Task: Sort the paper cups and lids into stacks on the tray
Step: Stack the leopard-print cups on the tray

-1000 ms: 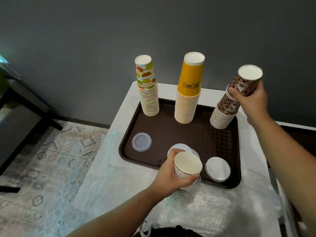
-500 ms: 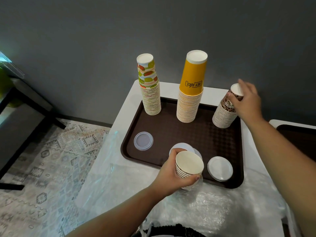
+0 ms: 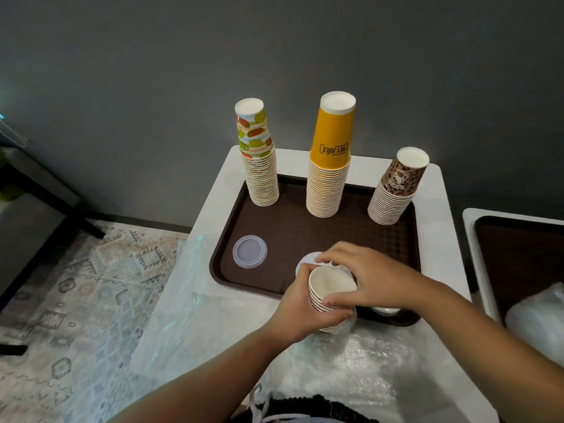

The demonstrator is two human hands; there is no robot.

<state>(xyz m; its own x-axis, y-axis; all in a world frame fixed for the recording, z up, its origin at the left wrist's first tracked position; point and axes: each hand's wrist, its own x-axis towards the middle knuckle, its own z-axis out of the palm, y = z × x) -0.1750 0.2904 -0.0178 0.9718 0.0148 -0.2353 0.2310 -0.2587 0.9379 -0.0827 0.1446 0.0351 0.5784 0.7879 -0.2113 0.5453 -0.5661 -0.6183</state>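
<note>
My left grip point(image 3: 300, 306) clasps the short stack of white paper cups point(image 3: 331, 296) at the brown plastic tray's point(image 3: 305, 233) six o'clock edge; right grip point(image 3: 370, 277) pinches its top rim.

Left hand point(image 3: 300, 303) curls around a stack from below; right hand point(image 3: 370, 277) pinches its top rim.

Three tall stacks of upside-down paper cups stand in a row at the back of the brown plastic tray point(image 3: 305, 239): the fruit-print stack point(image 3: 261, 166) on the left, the yellow stack point(image 3: 329, 166) in the middle, the brown spotted stack point(image 3: 395, 190) on the right. A clear round plastic lid point(image 3: 249, 251) lies at the front left.
</note>
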